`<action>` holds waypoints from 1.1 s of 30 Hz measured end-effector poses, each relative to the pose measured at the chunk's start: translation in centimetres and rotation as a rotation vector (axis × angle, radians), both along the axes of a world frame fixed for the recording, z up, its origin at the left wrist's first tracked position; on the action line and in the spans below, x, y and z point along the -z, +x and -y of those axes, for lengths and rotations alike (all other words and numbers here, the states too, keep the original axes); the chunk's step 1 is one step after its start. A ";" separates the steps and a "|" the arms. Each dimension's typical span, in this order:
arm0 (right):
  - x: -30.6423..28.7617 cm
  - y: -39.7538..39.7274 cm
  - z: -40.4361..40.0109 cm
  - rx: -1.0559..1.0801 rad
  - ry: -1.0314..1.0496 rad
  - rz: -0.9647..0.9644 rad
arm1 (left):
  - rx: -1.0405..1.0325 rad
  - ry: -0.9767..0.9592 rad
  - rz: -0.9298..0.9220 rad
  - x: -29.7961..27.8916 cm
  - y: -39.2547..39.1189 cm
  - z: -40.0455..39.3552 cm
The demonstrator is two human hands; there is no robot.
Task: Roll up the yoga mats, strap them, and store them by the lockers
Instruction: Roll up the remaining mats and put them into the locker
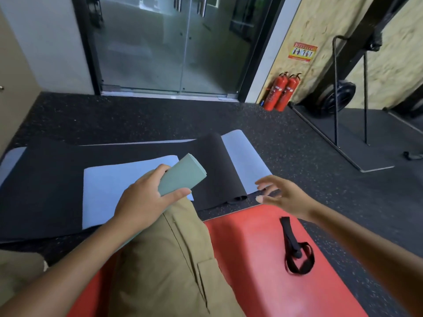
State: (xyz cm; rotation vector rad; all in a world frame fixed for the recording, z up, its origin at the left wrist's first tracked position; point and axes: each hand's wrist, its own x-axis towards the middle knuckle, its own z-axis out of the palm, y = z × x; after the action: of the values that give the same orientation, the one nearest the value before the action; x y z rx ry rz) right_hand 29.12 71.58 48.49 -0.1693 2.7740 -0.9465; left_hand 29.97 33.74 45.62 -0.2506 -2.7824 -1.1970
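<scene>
1 rolled green mat (183, 177) sits clenched in the left hand (142, 200), kept from unrolling; right hand (283, 197), grip released, hovers near the strap (295, 248).

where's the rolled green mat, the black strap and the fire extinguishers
rolled green mat (183, 177): head view, on the side of the roll above the left hand's grip
black strap (288, 234): head view, on its straight band lying on the red mat
fire extinguishers (278, 91): head view, on the left cylinder's red body
</scene>
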 end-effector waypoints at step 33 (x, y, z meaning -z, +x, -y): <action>11.8 -1.7 -5.6 0.461 0.194 0.215 | -0.007 -0.128 -0.025 0.1 0.4 0.2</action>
State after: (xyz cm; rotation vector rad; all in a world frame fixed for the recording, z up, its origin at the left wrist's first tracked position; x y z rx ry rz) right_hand 27.42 77.20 36.67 0.5881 2.7242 -0.7212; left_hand 30.38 33.50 45.52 -0.2640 -2.8387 -1.0081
